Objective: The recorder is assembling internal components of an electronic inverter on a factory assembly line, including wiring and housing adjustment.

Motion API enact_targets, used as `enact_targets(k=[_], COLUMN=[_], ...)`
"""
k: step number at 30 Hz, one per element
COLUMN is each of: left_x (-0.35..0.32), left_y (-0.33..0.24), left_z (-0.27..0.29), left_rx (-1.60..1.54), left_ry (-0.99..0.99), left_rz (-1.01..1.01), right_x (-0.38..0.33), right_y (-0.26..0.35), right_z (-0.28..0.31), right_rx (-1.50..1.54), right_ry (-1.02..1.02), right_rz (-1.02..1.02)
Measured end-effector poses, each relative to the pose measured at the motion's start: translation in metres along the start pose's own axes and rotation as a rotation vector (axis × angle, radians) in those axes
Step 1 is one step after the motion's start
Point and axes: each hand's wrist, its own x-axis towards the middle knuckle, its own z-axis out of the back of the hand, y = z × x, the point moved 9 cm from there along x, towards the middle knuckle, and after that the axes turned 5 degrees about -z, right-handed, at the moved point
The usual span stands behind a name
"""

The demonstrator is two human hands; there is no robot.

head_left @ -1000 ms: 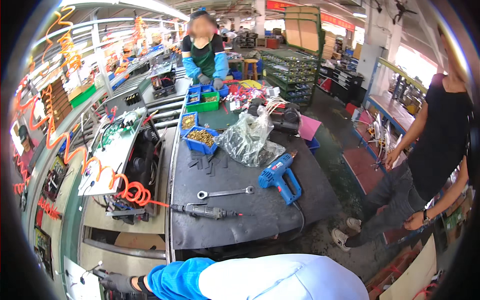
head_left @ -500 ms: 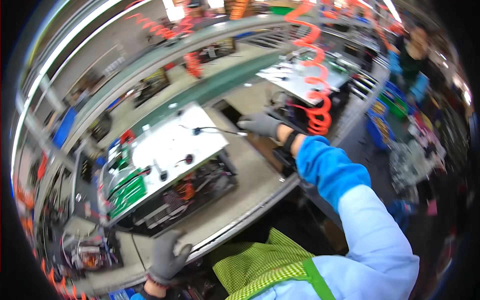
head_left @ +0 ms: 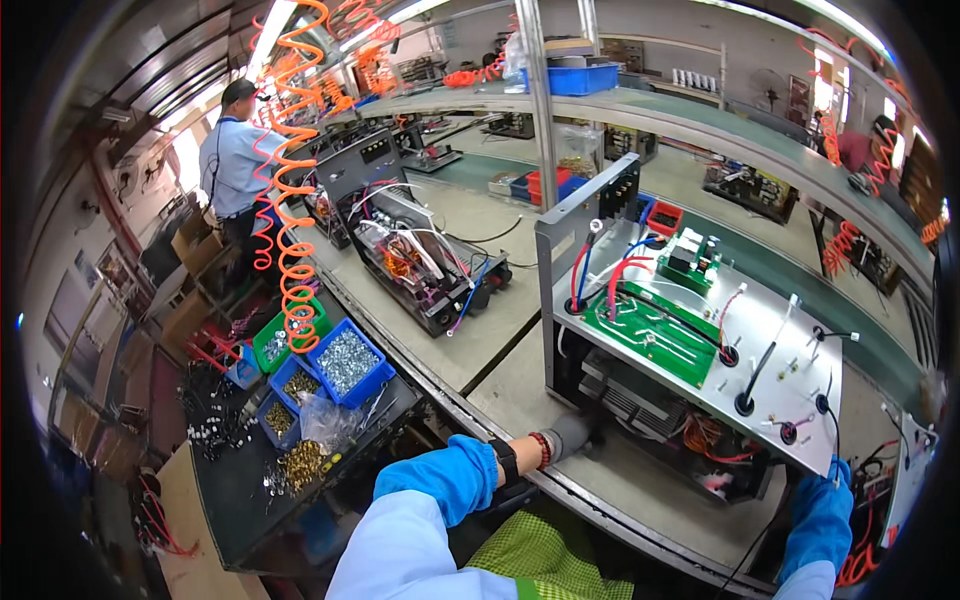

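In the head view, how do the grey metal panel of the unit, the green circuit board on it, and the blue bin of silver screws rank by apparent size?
Largest to smallest:
1. Grey metal panel.
2. Green circuit board.
3. Blue bin of silver screws; close to the board, and fisheye bending makes this pair unsure.

Brown cardboard boxes [head_left: 190, 250] stand stacked at far left.

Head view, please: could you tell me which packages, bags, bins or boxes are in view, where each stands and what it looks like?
Blue bins: side table at left, open, rectangular, holding silvery and brassy small parts.
Green bin: beside the blue ones, under the orange coiled hose.
Clear plastic bag: crumpled, just in front of the bins.
Blue crate: upper shelf, long and rectangular.
Cardboard boxes: brown, on the floor at far left.
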Motion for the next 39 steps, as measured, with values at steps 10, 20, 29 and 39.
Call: enact_targets(k=[10, 20, 29, 39], left_x=[0.116, 0.032, -0.090, -0.320], left_y=[-0.038, -0.202, -0.161, -0.056], left_z=[0.009, 0.111, 0.170, -0.010], left_rx=[0.416, 1.223, 0.906, 0.532], left_ry=[0.023, 0.496, 0.358, 1.291], left_rz=[-0.189, -0.269, -0.204, 0.273], right_x=[-0.055, -0.318, -0.448, -0.824], right_y=[-0.023, 0.180, 0.210, 0.093], right_z=[-0.008, -0.008, -0.005, -0.101], right_rx=[0.167, 0.708, 0.463, 0.559], right_ry=[-0.077, 0.208, 0.576, 1.260], right_rz=[-0.007, -0.094, 0.163, -0.780])
